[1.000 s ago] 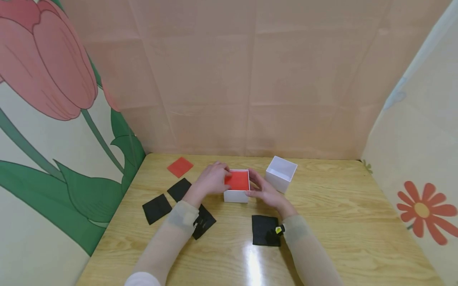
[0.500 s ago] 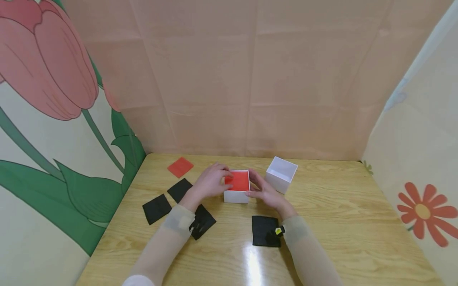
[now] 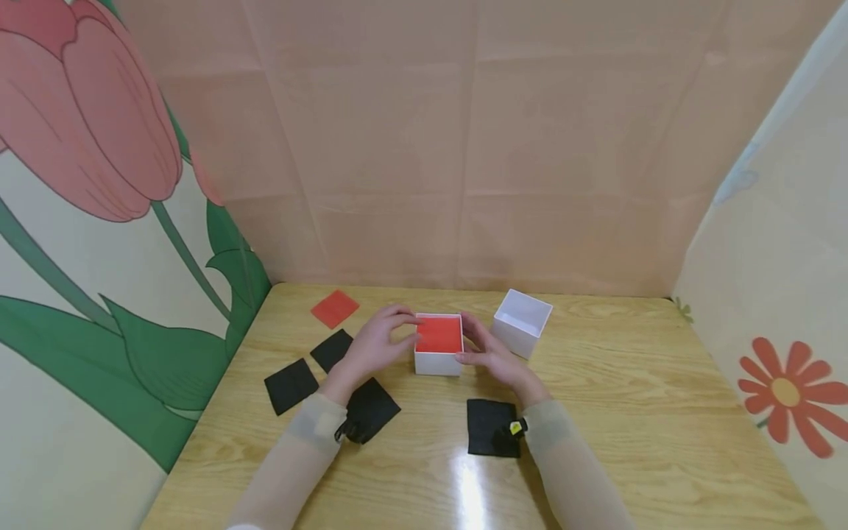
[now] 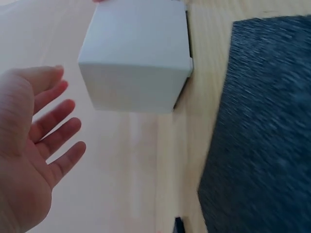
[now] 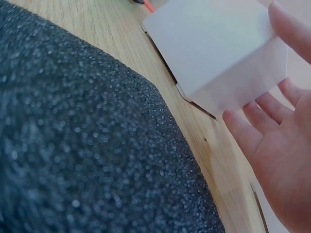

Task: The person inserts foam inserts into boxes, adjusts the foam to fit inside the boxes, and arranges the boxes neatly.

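A white square box [image 3: 437, 364] stands open side up on the table, a flat red square [image 3: 440, 335] lying inside near its rim. My right hand [image 3: 495, 358] grips the box at its right side, fingertips against that wall and thumb at the near corner, as the right wrist view also shows. Close by the box's left side is my left hand [image 3: 379, 341], its fingers loosely extended and holding nothing. In the left wrist view, a gap separates that left hand [image 4: 29, 136] from the box [image 4: 133, 87].
A second white box part [image 3: 521, 322] stands behind the right hand. Another red square [image 3: 334, 309] lies at the back left. Black squares lie on the table [image 3: 636, 412]: several left of the box, including one [image 3: 374, 412] by the left wrist, and one [image 3: 489, 427] beneath the right wrist.
My left hand has drawn back leftward from over the red square in the box, its fingers spreading away from the rim. The right hand and the box have stayed in place.
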Tool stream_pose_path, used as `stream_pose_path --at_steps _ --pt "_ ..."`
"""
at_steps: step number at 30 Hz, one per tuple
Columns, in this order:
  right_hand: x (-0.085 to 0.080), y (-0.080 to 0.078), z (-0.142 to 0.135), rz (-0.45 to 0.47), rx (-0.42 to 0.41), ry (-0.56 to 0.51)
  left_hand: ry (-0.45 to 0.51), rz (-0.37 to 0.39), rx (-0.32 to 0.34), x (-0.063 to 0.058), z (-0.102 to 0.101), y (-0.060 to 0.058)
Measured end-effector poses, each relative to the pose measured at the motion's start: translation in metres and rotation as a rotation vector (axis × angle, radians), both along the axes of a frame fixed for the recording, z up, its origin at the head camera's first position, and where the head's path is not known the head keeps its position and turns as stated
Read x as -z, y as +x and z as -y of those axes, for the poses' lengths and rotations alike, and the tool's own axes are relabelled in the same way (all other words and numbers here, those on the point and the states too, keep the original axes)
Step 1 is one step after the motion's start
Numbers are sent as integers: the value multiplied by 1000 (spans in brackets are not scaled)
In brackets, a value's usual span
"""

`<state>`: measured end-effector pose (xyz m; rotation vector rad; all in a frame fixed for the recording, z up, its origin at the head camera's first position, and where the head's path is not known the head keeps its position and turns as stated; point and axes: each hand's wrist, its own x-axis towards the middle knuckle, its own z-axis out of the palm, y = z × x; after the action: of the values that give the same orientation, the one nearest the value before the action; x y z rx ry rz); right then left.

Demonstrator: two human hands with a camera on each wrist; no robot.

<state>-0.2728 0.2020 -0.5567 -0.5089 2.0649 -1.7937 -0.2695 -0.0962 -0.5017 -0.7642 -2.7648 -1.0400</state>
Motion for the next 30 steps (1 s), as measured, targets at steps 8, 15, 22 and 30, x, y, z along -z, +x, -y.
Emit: stream_pose_path --at_steps 8,15,22,30 --pt "1 -1 1 23 5 2 102 -27 -68 11 29 6" --pt "4 -3 1 29 0 6 141 -21 -159 19 64 -2" --pt "2 -2 -2 9 22 5 95 38 -259 30 97 -40" --pt "-1 1 0 27 7 1 -18 177 -312 46 128 -74"
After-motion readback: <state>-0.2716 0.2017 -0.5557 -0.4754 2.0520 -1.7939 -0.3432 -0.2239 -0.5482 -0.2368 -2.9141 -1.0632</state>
